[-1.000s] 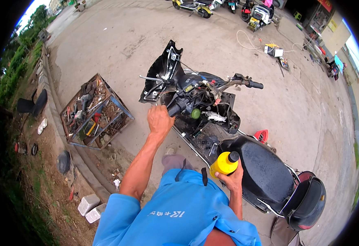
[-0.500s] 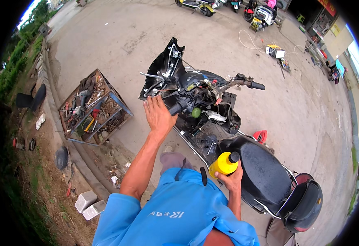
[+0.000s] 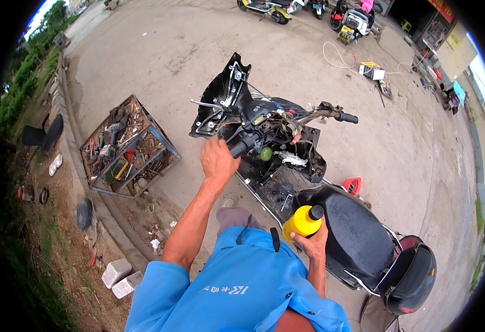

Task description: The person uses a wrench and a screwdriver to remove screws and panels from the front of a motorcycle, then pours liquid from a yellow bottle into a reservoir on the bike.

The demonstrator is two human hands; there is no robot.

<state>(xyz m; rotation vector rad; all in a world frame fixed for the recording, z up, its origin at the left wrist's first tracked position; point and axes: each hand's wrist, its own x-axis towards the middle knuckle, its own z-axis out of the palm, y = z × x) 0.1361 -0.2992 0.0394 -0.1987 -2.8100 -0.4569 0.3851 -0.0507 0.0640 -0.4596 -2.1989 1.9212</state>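
Observation:
A partly stripped electric scooter stands in front of me, its wires bare around the handlebar. My left hand (image 3: 219, 161) is at the left handlebar grip (image 3: 244, 145), just below the removed-looking black front panel (image 3: 220, 99). Its fingers are curled down, and their tips are hidden, so what they hold, if anything, does not show. In my right hand (image 3: 314, 241) is a yellow bottle (image 3: 300, 223) with a black cap, upright beside the black seat (image 3: 353, 235). A round green object (image 3: 265, 154) sits among the parts behind the handlebar.
To the left stands a metal tool cart (image 3: 134, 191) full of tools and loose parts. A concrete kerb (image 3: 109, 216) runs past it, with white blocks (image 3: 116, 272) nearby. A red object (image 3: 352, 185) lies beyond the seat. Other scooters (image 3: 356, 23) are parked far off.
The fingers of my left hand, stretched out and spread before, have curled in at the panel's lower edge. My right hand keeps the yellow bottle in the same place.

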